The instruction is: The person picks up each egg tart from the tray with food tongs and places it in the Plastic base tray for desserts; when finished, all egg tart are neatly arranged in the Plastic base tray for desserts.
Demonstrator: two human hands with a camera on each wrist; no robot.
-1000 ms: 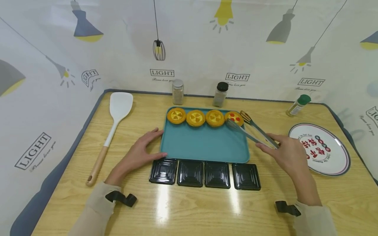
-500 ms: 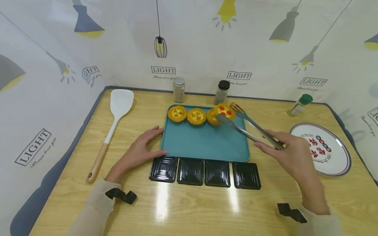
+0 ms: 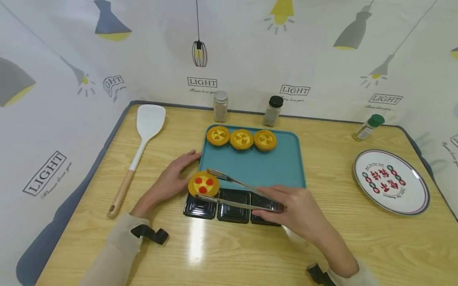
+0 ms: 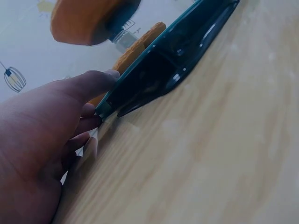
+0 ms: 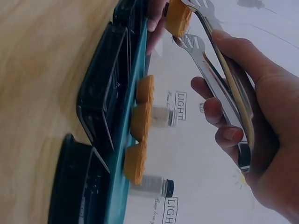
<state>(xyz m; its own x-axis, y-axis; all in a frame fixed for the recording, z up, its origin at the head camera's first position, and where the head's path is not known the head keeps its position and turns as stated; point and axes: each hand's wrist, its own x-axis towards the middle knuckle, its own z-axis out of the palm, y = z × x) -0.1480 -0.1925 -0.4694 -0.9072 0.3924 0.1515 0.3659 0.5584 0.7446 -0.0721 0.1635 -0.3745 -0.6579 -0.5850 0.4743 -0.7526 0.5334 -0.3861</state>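
Observation:
My right hand [image 3: 300,212] holds metal tongs [image 3: 236,204]. Between their tips is an egg tart [image 3: 202,183] with red dots, raised over the leftmost black plastic container [image 3: 199,209]. In the right wrist view the tart [image 5: 178,18] hangs above the teal tray [image 5: 122,196]. My left hand [image 3: 169,180] holds the tray's [image 3: 257,167] front left corner, thumb on the rim and fingers along the left side. Three egg tarts [image 3: 241,140] with yellow wedges stand in a row along the tray's far edge. My right hand hides the rightmost black container in the head view.
A white spatula [image 3: 143,139] with a wooden handle lies at the left. Two seasoning jars [image 3: 220,107] stand behind the tray. A green-capped jar [image 3: 368,127] and a printed white plate [image 3: 391,182] are at the right. The lamp-patterned backdrop [image 3: 243,47] encloses the table.
My right hand has lifted the red-dotted egg tart from the right end of the row with the tongs and carried it left and nearer. The left hand still holds the tray.

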